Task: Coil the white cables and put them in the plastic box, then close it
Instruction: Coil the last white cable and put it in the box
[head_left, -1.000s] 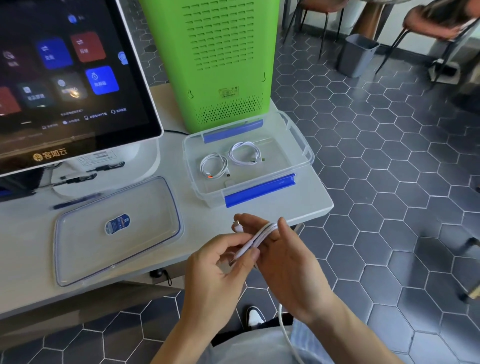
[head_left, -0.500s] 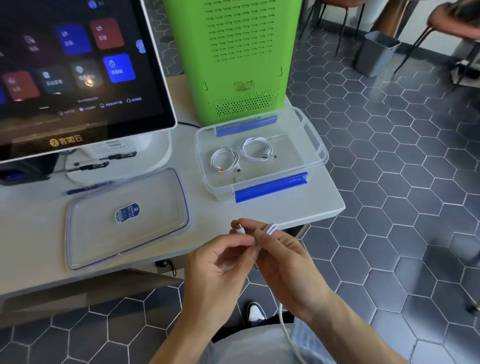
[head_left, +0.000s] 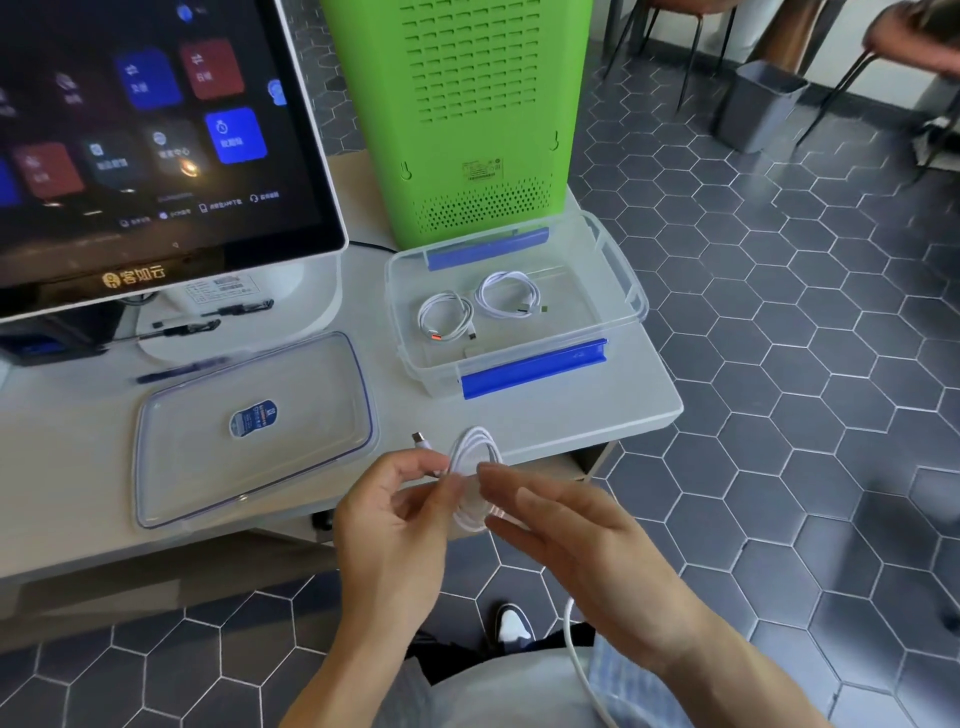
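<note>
A white cable (head_left: 470, 457) is wound into a small upright loop in front of the table edge. My left hand (head_left: 395, 525) pinches it at its left side, with one plug end sticking up to the left. Beside the loop, on its right, my right hand (head_left: 576, 535) has its fingers spread, and the cable's tail runs down over my lap. The clear plastic box (head_left: 618, 270) with blue clips stands open on the table's right end and holds two coiled white cables (head_left: 445, 316) (head_left: 508, 293). Its clear lid (head_left: 249, 431) lies flat to the left.
A large touchscreen terminal (head_left: 156, 145) stands at the table's left back. A green ventilated machine (head_left: 467, 114) stands right behind the box. The table (head_left: 644, 410) ends just right of the box. A grey bin (head_left: 753, 104) and chair legs are on the tiled floor beyond.
The cable went from a flat bundle clamped between both hands to an open round loop held by my left hand. My right hand let go and spread its fingers. The view shifted slightly.
</note>
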